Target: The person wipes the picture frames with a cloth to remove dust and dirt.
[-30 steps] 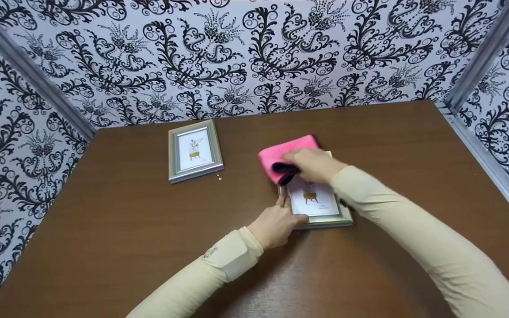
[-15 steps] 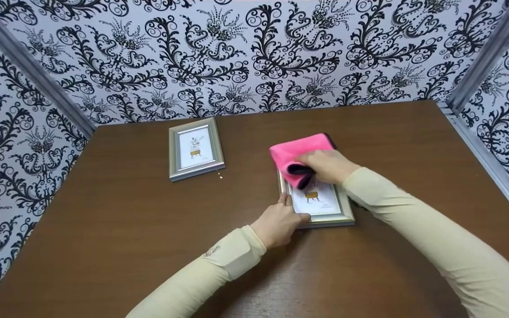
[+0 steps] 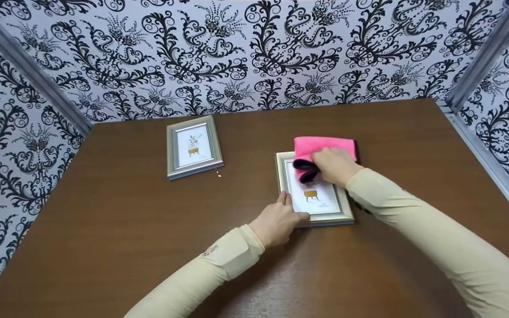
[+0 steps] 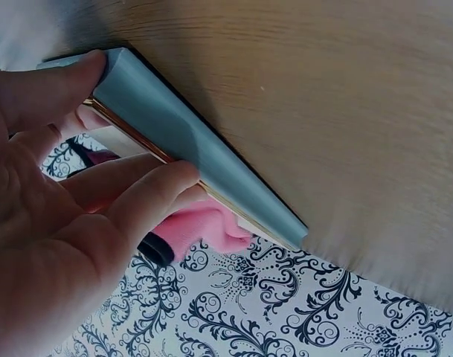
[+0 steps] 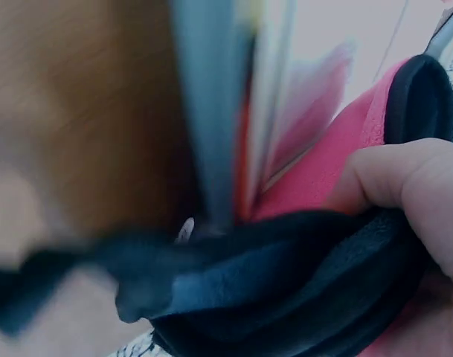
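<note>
A pink cloth (image 3: 325, 143) with black edging lies folded over the upper right of a picture frame (image 3: 345, 203) on the table. My right hand (image 3: 335, 165) grips this cloth and presses it on the frame's glass; in the right wrist view, the thumb (image 5: 405, 178) lies on the bunched cloth (image 5: 308, 186). My left hand (image 3: 276, 223) holds the frame's lower left corner, fingers on the left side and thumb on the bottom edge. The left wrist view shows its fingers against the silvery frame side (image 4: 204, 156). The cloth hides the upper part of the picture.
Another picture frame (image 3: 172, 150), silver with a similar plant picture, lies at the back left of the brown table (image 3: 148, 229). Small pale bits (image 3: 219, 175) lie near it. Patterned walls (image 3: 254, 53) with metal posts stand behind and at both sides.
My right hand has moved to the right with the cloth across the top of the frame, uncovering its upper left corner. The left hand has kept its place on the corner.
</note>
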The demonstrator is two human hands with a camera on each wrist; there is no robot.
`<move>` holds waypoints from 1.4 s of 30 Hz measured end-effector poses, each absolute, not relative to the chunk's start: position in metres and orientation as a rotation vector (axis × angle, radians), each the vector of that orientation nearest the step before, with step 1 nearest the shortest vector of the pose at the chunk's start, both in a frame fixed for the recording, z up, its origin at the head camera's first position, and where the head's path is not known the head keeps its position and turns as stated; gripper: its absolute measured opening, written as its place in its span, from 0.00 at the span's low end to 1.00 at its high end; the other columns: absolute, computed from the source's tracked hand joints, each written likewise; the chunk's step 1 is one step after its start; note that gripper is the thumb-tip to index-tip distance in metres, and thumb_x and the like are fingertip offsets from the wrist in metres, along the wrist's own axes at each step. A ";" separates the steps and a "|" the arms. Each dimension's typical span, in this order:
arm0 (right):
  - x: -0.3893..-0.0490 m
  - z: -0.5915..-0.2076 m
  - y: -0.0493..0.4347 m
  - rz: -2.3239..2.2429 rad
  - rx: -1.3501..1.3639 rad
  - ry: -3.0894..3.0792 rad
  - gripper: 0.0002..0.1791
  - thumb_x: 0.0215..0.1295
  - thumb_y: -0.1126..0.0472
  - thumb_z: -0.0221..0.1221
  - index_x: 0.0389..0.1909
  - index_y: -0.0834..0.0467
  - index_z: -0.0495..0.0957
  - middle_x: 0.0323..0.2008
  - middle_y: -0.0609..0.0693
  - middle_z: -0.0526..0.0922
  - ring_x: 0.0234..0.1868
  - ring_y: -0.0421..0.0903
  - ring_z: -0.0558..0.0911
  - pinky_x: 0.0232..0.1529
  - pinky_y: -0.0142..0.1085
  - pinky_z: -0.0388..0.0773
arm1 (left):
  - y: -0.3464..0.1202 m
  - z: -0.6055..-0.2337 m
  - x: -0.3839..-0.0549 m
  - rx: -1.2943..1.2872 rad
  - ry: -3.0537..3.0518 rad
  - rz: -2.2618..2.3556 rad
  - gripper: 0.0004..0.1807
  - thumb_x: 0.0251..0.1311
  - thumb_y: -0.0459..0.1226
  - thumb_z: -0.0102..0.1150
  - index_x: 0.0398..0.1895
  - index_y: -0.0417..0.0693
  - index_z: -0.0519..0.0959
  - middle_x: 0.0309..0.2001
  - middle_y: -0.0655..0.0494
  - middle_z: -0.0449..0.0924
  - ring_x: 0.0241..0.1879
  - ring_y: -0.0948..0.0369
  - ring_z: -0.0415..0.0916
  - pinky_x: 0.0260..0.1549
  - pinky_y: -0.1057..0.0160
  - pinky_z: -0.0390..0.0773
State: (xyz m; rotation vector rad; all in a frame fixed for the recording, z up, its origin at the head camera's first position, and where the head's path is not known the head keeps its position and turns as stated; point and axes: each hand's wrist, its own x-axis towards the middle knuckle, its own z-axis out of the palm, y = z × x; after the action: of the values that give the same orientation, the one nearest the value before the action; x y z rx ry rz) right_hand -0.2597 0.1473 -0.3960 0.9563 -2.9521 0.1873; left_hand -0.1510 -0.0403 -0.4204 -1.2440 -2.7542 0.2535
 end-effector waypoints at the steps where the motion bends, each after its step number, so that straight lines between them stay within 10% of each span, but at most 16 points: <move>1: -0.260 -0.397 0.143 0.198 0.961 -2.947 0.08 0.47 0.75 0.63 0.28 0.66 0.75 0.27 0.63 0.80 0.30 0.62 0.80 0.32 0.53 0.77 | -0.040 -0.420 -0.151 -1.241 -2.761 0.246 0.15 0.50 0.34 0.66 0.43 0.56 0.79 0.47 0.28 0.76 0.52 0.40 0.74 0.32 0.55 0.83; 28: -0.273 -0.402 0.165 0.135 1.351 -2.787 0.27 0.53 0.73 0.65 0.57 0.62 0.77 0.53 0.59 0.80 0.57 0.58 0.76 0.56 0.53 0.71 | -0.042 -0.419 -0.154 -1.286 -2.709 0.276 0.14 0.47 0.34 0.67 0.39 0.57 0.80 0.38 0.37 0.79 0.45 0.45 0.75 0.30 0.58 0.83; 42: -0.269 -0.397 0.206 0.530 0.830 -2.996 0.13 0.52 0.71 0.61 0.41 0.63 0.77 0.35 0.62 0.82 0.28 0.55 0.79 0.32 0.51 0.78 | -0.042 -0.419 -0.153 -1.275 -2.723 0.237 0.16 0.47 0.34 0.68 0.41 0.58 0.81 0.40 0.34 0.78 0.47 0.43 0.75 0.29 0.58 0.83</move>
State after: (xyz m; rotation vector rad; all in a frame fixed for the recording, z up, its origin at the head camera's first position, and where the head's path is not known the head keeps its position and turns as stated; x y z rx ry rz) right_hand -0.2694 0.2064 -0.3968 0.8305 -2.9959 0.5298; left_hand -0.1528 -0.0418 -0.4192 -1.2755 -2.7227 0.2367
